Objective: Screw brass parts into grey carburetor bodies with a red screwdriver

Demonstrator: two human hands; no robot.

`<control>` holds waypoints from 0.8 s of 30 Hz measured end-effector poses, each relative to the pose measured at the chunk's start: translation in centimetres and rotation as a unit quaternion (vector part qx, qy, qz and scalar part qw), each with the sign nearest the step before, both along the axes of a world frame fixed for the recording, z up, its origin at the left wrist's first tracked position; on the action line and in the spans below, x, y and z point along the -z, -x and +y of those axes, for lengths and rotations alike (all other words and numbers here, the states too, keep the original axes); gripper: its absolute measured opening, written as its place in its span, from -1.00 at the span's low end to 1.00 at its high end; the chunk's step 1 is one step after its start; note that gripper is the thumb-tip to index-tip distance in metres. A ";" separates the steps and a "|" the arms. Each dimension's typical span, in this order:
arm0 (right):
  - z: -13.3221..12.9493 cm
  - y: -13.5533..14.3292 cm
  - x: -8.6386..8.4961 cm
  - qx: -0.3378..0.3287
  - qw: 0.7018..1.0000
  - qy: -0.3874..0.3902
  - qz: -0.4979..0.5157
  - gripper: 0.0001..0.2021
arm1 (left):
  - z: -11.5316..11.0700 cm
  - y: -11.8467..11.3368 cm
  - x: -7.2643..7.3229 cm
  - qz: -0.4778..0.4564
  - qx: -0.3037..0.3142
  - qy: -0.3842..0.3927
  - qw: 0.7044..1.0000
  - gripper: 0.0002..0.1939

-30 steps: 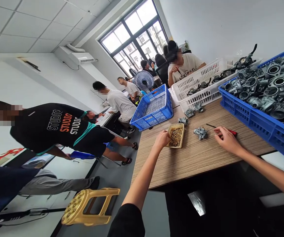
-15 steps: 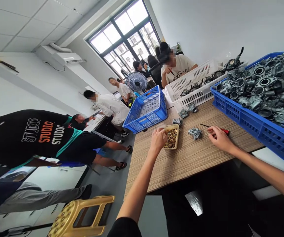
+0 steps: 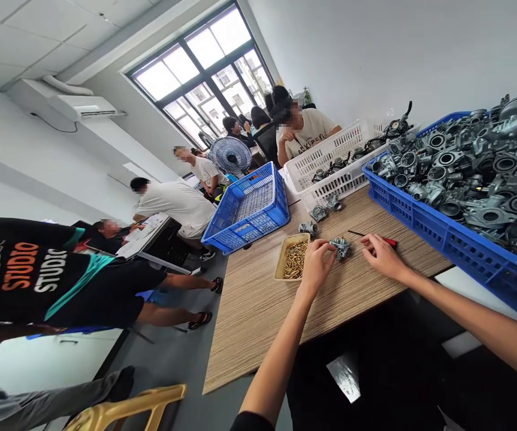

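Note:
My left hand (image 3: 317, 263) is at the left side of a grey metal carburetor body (image 3: 341, 246) on the table. Its thumb and fingertips are pinched together; anything between them is too small to make out. My right hand (image 3: 384, 258) rests on the table right of that body, fingers loosely bent and apart. Just behind it lies a screwdriver (image 3: 391, 242) with a red handle and a dark shaft, partly hidden by the hand. A small cream tub (image 3: 278, 270) full of brass-coloured pieces (image 3: 295, 258) stands left of my left hand.
More metal bodies (image 3: 319, 212) lie behind. A heaped blue crate (image 3: 413, 220) stands at right, beside a white basket (image 3: 348, 187) holding parts. Another blue crate (image 3: 245, 224) sits at the table's far left. A person (image 3: 307, 129) sits beyond; others are at left, near a yellow stool (image 3: 150, 398).
My left hand has moved right from the tub of brass-coloured pieces to the carburetor body. My right hand stays beside the screwdriver. The camera view has shifted.

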State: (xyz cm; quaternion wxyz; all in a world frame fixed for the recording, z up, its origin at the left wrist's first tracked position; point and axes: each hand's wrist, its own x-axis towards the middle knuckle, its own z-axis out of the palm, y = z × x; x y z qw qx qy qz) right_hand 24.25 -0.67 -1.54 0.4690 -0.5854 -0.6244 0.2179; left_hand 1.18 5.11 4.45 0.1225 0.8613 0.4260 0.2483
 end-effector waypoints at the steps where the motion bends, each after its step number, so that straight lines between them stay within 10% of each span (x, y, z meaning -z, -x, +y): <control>1: 0.0 0.0 0.0 0.000 1.000 -0.001 -0.001 -0.87 | 0.1 0.0 0.1 -0.001 0.001 -0.002 1.000 -0.89; 11: -0.2 0.1 -0.2 0.003 1.000 0.005 -0.007 -0.89 | 0.1 -0.2 0.6 0.025 -0.006 -0.012 1.000 -0.85; 17: 0.1 0.1 -1.0 0.014 0.999 -0.034 -0.017 -0.85 | 0.5 -0.2 0.6 0.043 0.102 -0.031 0.993 -0.82; 24: 0.6 -3.9 -3.2 0.093 0.965 -0.001 -0.246 -0.84 | -1.1 -0.8 2.5 0.051 0.077 -0.129 0.987 -0.87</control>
